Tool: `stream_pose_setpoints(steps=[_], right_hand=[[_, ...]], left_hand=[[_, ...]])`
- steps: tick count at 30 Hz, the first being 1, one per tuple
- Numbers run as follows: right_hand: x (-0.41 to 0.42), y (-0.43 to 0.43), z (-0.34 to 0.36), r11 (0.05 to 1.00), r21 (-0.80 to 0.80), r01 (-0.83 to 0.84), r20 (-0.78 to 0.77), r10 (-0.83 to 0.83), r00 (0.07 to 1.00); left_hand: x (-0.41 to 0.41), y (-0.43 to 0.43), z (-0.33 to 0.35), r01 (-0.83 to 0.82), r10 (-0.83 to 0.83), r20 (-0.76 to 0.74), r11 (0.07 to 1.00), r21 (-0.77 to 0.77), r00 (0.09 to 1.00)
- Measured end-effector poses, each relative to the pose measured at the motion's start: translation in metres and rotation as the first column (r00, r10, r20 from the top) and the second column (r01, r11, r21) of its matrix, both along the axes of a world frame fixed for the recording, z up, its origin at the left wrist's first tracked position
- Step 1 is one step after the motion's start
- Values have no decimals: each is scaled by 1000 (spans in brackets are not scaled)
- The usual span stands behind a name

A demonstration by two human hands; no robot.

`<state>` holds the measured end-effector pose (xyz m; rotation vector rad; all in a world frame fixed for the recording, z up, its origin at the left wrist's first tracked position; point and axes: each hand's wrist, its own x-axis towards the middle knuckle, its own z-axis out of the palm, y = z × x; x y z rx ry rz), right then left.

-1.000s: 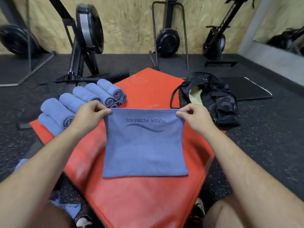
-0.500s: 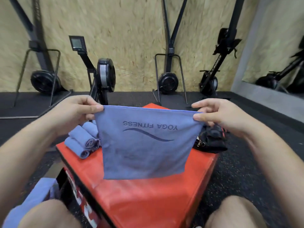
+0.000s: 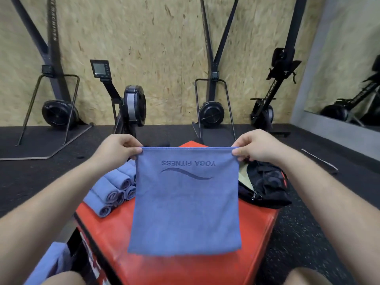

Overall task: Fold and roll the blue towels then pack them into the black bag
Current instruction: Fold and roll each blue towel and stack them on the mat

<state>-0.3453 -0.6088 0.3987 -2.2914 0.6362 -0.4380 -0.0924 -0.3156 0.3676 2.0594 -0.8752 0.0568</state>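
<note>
towel – soft matt blue cloth, fine nap | rolled towels – same cloth | box – smooth red vinyl, slight sheen | bag – black fabric | wall – rough chipboard | floor – speckled rubber

A gym: black flywheel rowing machines stand along a chipboard wall on speckled black rubber flooring.

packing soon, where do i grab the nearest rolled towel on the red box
Probably around the middle of the nearest rolled towel, coming from above and the near left: it lies on its side on the red box, that flank bare, other rolls crowding its far side.
</note>
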Motion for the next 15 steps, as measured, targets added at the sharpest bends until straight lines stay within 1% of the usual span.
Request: stream_pose_setpoints(steps=[3, 6, 9, 12, 15], right_hand=[[24, -13, -21, 997, -26, 67, 62, -65, 996], [36, -23, -32, 989, -72, 130, 144, -118, 982], [36, -27, -43, 983, -101, 155, 173, -136, 976], [29, -27, -72, 989, -52, 138, 159, -128, 979], [20, -23, -122, 991, 30, 131, 79, -133, 988]], left_hand=[[16, -18, -8, -34, 34, 10, 999, -41, 999], [23, -30, -8, -59, 63, 56, 995, -76, 996], [29, -35, -16, -57, 61, 73, 997, -60, 995], [35, -35, -40, -42, 43, 44, 999, -12, 998], [30, -29, -83, -18, 19, -7, 997, 69, 1000]])
